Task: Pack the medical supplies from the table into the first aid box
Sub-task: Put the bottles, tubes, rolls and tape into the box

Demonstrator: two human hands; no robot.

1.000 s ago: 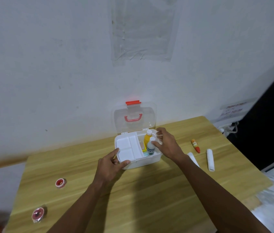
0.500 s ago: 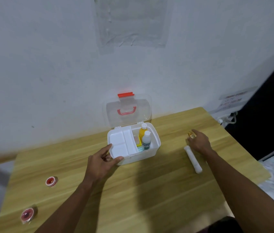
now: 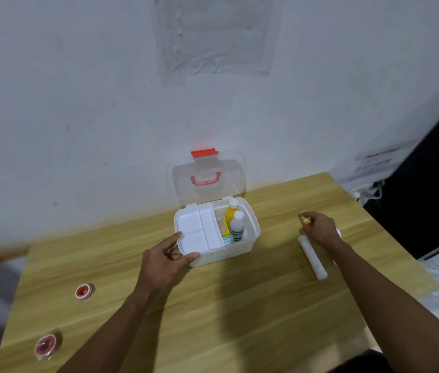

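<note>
The first aid box (image 3: 242, 247) stands open on the wooden surface (image 3: 213, 319), two bottles (image 3: 236, 224) upright in its right compartment. The left hand (image 3: 163, 261) grips its front-left corner — the right hand (image 3: 320, 228), to the box's right, pinches a small orange tube (image 3: 305, 219), a white roll (image 3: 312, 258) just beside it.

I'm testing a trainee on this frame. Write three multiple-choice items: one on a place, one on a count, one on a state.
1. Where do the two small red tape rolls lie?
A. on the wooden table, left of the box
B. inside the box
C. under the right hand

2. How many capped bottles stand in the white plastic first aid box?
A. none
B. two
C. four

3. How is the box's clear lid?
A. shut
B. removed
C. open, standing upright

Answers: 1 A, both rest beyond the left hand. 2 B, a yellow bottle and a white bottle. 3 C, raised against the wall.
</note>
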